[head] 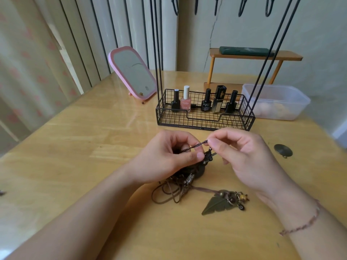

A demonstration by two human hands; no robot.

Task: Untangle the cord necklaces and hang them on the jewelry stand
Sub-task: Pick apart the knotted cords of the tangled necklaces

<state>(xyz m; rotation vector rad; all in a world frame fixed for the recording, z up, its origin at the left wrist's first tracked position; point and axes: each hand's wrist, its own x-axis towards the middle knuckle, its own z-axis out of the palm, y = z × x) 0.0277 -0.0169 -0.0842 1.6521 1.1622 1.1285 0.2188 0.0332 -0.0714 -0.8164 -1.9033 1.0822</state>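
Observation:
A tangle of brown cord necklaces [170, 192] lies on the wooden table [75, 147] just below my hands. A bronze leaf pendant [216, 204] with beads trails to its right. My left hand [165, 156] pinches a dark braided cord [195, 146] at one end. My right hand [242, 154] pinches the same cord at its upper end, stretching it between us over a small dark knot. The black wire jewelry stand [204, 117] stands behind, its hooks [242, 8] high at the top edge.
Several nail polish bottles [185, 102] stand in the stand's basket. A pink mirror [133, 72] leans at the back left, a clear plastic box [277, 102] at the back right, a small wooden shelf [253, 53] behind. A round bronze pendant [283, 150] lies on the right.

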